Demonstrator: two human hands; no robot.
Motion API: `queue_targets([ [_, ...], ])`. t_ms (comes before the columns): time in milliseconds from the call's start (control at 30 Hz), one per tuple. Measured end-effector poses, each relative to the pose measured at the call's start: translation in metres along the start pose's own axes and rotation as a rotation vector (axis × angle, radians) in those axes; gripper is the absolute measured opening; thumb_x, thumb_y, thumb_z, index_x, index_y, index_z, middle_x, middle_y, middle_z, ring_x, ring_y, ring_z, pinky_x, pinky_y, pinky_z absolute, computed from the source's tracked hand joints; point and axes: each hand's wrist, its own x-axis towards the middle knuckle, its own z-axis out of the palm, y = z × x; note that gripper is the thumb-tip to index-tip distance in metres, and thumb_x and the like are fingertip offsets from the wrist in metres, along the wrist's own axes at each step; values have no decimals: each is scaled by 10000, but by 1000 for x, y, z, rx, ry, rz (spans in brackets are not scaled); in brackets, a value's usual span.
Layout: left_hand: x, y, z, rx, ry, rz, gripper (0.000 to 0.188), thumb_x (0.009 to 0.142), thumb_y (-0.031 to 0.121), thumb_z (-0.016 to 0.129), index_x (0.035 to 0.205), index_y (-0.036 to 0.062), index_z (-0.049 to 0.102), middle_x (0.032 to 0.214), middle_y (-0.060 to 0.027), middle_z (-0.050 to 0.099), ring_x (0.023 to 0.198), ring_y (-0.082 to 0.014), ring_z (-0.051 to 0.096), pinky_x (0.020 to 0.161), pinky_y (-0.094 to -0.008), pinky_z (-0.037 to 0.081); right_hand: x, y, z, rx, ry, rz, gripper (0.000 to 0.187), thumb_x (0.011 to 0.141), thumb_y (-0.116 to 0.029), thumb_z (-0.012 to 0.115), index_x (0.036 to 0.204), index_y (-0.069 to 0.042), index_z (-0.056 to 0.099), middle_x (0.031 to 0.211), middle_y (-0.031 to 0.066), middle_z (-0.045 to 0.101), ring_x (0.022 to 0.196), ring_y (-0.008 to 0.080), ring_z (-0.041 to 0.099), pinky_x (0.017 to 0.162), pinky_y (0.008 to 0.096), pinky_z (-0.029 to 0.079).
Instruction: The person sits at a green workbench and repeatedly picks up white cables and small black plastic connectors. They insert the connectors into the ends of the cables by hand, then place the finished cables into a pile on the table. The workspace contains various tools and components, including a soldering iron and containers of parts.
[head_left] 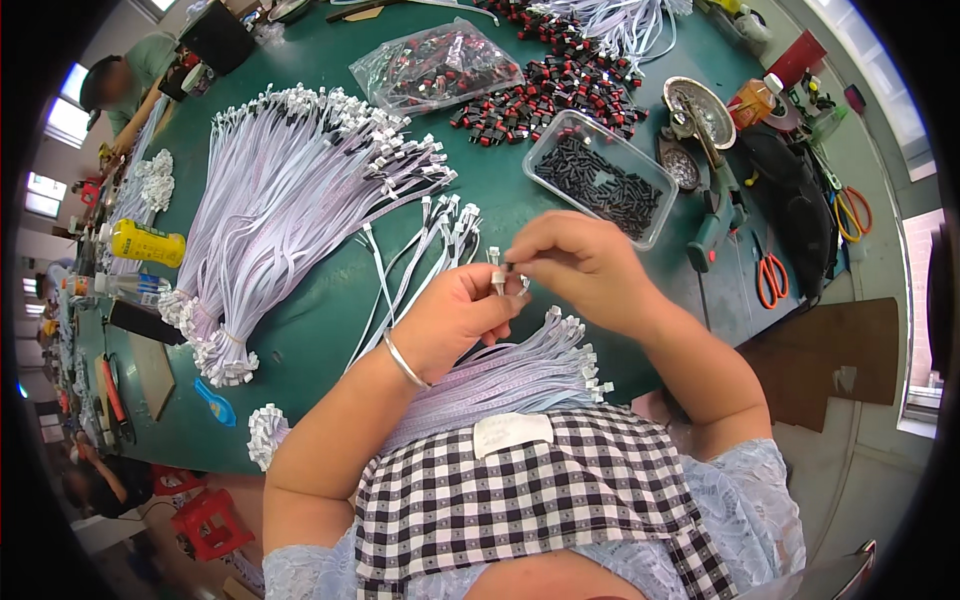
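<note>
Item 1. Left hand [455, 310]: thumb and fingers pinched on a white connector [498, 281], which stood roughly upright in front of the wearer, above the green table [200, 440].

Item 2. Right hand [590, 270]: thumb and forefinger together on a small dark piece [509, 268], just beside the connector; from where I stood I could not tell whether the 2 parts touched.

Item 3. Stock: black tubes [600, 182] in a clear plastic box [622, 148], near the right hand; loose white cables [440, 228] beyond the left hand; 1 cable bundle [480, 385] behind the hands, against the checked apron [520, 500].

Item 4. Handling notes: a steady left pinch, low on the connector, seemed best, leaving its upper end clear. The right fingertips appeared to need a light, straight touch; a tilted piece might have snagged or dropped among the cables.

Item 5. Labels and writing: yellow bottle [147, 243], dark print on its side, too small for me to make out. Clear bottle [135, 288], pale label, likewise. Paper slip [513, 433] on the apron, faint marks, illegible. Bundled cables, pinkish marking along some ribbons, unreadable.
</note>
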Motion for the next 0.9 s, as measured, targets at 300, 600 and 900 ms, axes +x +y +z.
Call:
queue_targets([
  [300, -7, -3, -4, -144, 61, 66, 86, 841, 57, 629, 896, 47, 564, 796, -30, 589, 669, -110, 579, 600, -222, 470, -12, 8, -6, 249, 87, 350, 103, 821, -31, 639, 914, 13, 633, 852, 32, 641, 766, 80, 615, 659, 207, 486],
  [600, -6, -6, -7, -172, 19, 59, 68, 856, 73, 616, 879, 52, 555, 795, -34, 591, 650, -97, 570, 568, -203, 460, -23, 7, 1, 364, 83, 379, 128, 831, -4, 628, 956, 13, 608, 879, 41, 627, 826, 97, 619, 707, 217, 497],
  [900, -5, -5, -6, -120, 13, 49, 59, 851, 66, 614, 870, 51, 560, 786, -37, 589, 632, -87, 563, 554, -201, 453, -22, 10, 1, 197, 17, 310, 105, 810, -11, 638, 915, -4, 631, 859, 24, 619, 787, 87, 595, 696, 222, 482],
])
